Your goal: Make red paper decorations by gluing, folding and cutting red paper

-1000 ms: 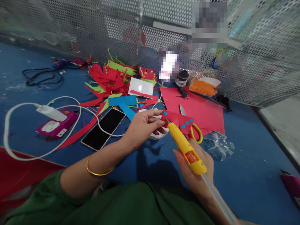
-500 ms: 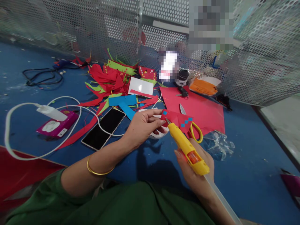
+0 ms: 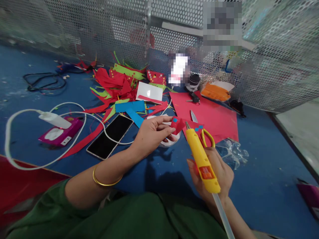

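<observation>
two bare hands are above one blue table [image 3: 264, 169]. the left hand [image 3: 153, 132] pinches one small red paper piece [image 3: 177, 126] with blue squares between thumb and fingers, over one partly hidden white round object [image 3: 169, 143]. the right hand [image 3: 223, 171] has its fingers wrapped around one yellow glue gun [image 3: 198, 151], its nozzle at the red piece; whether they touch cannot be told. beyond are one pair of scissors [image 3: 193, 116] and one large red sheet [image 3: 219, 116]. to the left: one black-screened phone [image 3: 111, 136], two blue strips [image 3: 131, 106], one white card [image 3: 149, 91].
</observation>
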`<state>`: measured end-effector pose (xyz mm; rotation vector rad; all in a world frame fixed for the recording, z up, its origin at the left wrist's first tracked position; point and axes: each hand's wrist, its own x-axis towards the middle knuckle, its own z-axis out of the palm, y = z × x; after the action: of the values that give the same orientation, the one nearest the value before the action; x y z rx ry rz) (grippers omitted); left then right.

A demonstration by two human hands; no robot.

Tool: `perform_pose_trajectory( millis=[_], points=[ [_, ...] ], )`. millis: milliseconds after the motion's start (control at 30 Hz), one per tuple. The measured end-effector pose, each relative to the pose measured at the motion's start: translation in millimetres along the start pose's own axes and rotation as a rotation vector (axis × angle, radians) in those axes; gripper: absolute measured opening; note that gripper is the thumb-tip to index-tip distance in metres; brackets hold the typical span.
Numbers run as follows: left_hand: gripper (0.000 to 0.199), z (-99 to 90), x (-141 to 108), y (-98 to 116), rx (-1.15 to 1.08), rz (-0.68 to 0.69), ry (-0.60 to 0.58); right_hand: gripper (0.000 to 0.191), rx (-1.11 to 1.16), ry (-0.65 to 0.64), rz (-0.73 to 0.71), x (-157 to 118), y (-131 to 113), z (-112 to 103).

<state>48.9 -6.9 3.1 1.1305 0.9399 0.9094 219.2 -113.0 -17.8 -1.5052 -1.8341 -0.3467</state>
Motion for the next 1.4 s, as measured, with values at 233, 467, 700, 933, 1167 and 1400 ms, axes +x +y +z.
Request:
perform_pose_trajectory(
  millis=[233, 467, 700, 933, 1167, 1400],
  points=[
    [0.039, -1.9, 2, 1, 0.057, 0.016, 0.015, 0.021, 0.155, -0.005, 0.021, -5, 6, -13],
    [0.039, -7.7, 4, 10, 0.032, 0.076, 0.133, 0.03, -0.014, 0.021, 0.487, 1, 58, -35],
    [0.032, -10.3, 8, 12, 0.055, 0.092, 0.147, 0.034, -0.369, -0.321, 0.437, -13, 146, -59],
    [0.024, -11.9, 10, 18, 0.021, 0.063, 0.206, 0.039, -0.482, -0.41, 0.315, -27, 164, -50],
    [0.022, -22.6, 18, 9, -0.001, 0.128, 0.198, 0.05, -0.626, -0.462, 0.145, -25, 154, -66],
    [0.021, -28.7, 21, 4, -0.112, 0.159, 0.294, 0.025, -0.349, -0.083, -0.01, 22, 61, -62]
  ],
)
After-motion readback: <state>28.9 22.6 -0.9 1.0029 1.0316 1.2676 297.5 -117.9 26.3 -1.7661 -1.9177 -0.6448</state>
